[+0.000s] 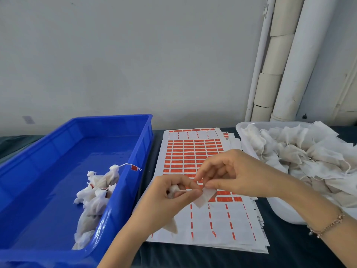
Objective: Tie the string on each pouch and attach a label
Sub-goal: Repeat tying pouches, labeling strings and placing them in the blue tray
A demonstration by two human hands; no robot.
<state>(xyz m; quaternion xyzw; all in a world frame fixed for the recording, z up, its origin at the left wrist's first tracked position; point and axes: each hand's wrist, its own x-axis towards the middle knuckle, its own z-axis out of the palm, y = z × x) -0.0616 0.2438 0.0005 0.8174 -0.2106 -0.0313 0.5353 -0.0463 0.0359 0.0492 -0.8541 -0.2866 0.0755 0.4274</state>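
Step in hand, as judged from the bench (289,248): fixing a label to the string of one pouch. The label sheet (193,151) lies flat at the centre of the work area, and all positions below are given from it. Directly above its near half, the left hand (170,198) grips the pouch (172,190), its fingers (191,192) curled round the gathered neck; the pouch body hangs below the palm, toward the sheet's near left corner. The string (185,190) runs a short way from the neck toward the right hand (231,176), whose thumb and forefinger pinch a pale label (204,198) at the point where it meets the string. Whether the knot is already made cannot be told; the left hand hides it. To do this step well, hold the string taut between the hands, lay it along the label's fold line, close the two halves squarely so the edges match, then press from the fold outward. Keep the adhesive face off the fingertips and off the sheet below. Left of the sheet, a blue tray (112,118) holds finished pouches (96,200), one trailing a red label. Right of the sheet, a white tub (280,211) holds the untied pouches (299,151).
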